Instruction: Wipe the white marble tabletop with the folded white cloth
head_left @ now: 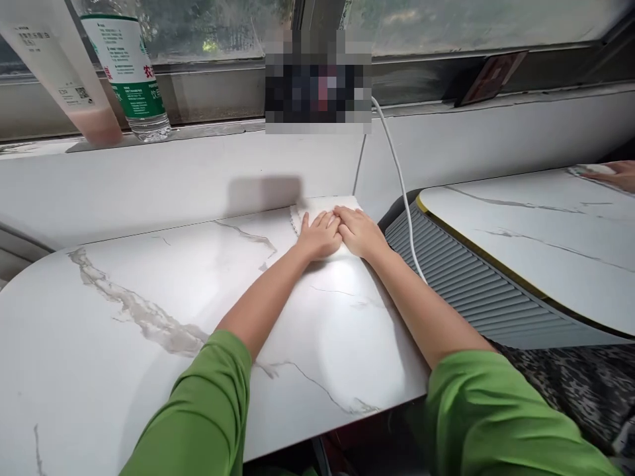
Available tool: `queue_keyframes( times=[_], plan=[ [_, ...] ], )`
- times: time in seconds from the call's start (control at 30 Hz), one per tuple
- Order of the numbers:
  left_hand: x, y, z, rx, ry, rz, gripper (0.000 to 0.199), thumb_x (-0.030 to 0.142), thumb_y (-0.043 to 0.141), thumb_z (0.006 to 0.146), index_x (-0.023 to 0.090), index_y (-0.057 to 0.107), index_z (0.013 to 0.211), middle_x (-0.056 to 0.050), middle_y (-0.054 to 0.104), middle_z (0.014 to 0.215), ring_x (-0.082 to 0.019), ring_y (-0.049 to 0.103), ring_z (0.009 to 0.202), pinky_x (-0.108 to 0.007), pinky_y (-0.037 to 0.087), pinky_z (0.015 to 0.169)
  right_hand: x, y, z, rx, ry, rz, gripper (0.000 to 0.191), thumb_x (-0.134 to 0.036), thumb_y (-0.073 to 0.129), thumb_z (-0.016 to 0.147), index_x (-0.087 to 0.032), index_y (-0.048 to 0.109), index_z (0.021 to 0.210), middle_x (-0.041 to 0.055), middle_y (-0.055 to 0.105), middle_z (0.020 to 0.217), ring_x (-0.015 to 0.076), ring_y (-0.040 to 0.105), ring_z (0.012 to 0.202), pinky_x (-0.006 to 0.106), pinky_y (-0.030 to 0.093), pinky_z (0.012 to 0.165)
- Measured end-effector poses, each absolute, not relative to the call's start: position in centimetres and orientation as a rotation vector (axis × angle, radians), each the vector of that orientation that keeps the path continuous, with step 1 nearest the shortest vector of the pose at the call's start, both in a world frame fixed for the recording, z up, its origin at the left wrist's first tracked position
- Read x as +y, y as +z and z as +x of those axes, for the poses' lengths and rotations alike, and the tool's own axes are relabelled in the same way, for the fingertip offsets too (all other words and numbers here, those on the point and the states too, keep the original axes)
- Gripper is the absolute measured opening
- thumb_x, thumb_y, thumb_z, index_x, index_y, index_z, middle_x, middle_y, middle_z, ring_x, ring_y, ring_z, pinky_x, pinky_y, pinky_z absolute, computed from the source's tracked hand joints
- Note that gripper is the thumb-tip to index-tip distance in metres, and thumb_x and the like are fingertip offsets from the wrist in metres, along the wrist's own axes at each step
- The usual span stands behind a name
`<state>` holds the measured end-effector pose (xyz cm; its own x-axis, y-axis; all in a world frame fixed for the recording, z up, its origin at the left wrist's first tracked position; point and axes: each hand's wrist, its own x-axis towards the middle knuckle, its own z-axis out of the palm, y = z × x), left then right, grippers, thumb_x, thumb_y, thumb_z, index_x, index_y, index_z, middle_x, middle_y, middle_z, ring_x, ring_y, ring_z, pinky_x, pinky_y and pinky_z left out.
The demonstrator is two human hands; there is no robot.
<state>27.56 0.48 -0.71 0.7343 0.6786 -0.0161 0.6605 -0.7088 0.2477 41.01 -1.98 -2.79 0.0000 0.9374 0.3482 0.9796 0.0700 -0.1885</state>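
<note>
A white cloth (322,203) lies on the white marble-patterned table (198,291), at the edge nearest the wall. My left hand (320,237) rests flat on the cloth with its fingers spread. Close against it, my right hand (360,231) presses on the cloth too, its fingers stretched out and their tips touching my left hand. Both palms face down, and part of the cloth is hidden under them.
On the windowsill stand a cup with pink liquid (94,119) and a water bottle (129,73). A white cable (397,158) hangs right of my hands. Another marbled table (536,231) is at the right, where another person's hand (620,174) touches a cloth (590,171).
</note>
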Motion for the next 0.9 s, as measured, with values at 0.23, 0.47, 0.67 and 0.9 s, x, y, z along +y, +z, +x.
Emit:
queue_keyframes(
  times=[0.23, 0.47, 0.67, 0.9],
  plan=[
    [1.3, -1.1, 27.4, 1.081, 0.187, 2.719, 0.055, 0.03, 0.015, 0.096, 0.015, 0.023, 0.148, -0.005, 0.018, 0.156, -0.018, 0.012, 0.144, -0.049, 0.001, 0.116, -0.7, -2.9, 41.1, -1.902, -0.137, -1.862, 0.047, -0.019, 0.031, 0.083, -0.014, 0.056, 0.123, 0.0095, 0.057, 0.132, 0.0218, 0.048, 0.126, 0.043, 0.032, 0.109],
    [-2.3, -0.9, 24.8, 1.058, 0.197, 2.772, 0.054, 0.031, 0.018, 0.098, 0.012, 0.022, 0.148, -0.01, 0.017, 0.155, -0.022, 0.012, 0.143, -0.053, 0.004, 0.115, -4.1, -2.8, 39.0, -1.969, -0.176, -1.827, 0.048, -0.018, 0.031, 0.082, -0.013, 0.055, 0.123, 0.0106, 0.056, 0.133, 0.0217, 0.046, 0.127, 0.044, 0.032, 0.11],
    [-9.1, -1.0, 19.9, 0.886, 0.264, 2.942, 0.052, 0.032, 0.023, 0.099, 0.009, 0.027, 0.145, -0.014, 0.023, 0.153, -0.027, 0.017, 0.142, -0.057, 0.011, 0.113, -12.4, -2.8, 35.0, -2.021, -0.228, -1.844, 0.051, -0.019, 0.029, 0.085, -0.011, 0.048, 0.132, 0.0128, 0.049, 0.139, 0.0245, 0.04, 0.132, 0.049, 0.031, 0.11],
    [-18.9, -0.4, 12.9, 0.685, 0.436, 3.133, 0.053, 0.032, 0.025, 0.096, 0.005, 0.038, 0.14, -0.019, 0.033, 0.148, -0.033, 0.027, 0.138, -0.055, 0.02, 0.11, -24.3, -2.1, 28.0, -2.009, -0.313, -1.879, 0.059, -0.017, 0.028, 0.087, -0.014, 0.029, 0.146, 0.0118, 0.044, 0.144, 0.023, 0.036, 0.135, 0.05, 0.033, 0.11]
  ],
)
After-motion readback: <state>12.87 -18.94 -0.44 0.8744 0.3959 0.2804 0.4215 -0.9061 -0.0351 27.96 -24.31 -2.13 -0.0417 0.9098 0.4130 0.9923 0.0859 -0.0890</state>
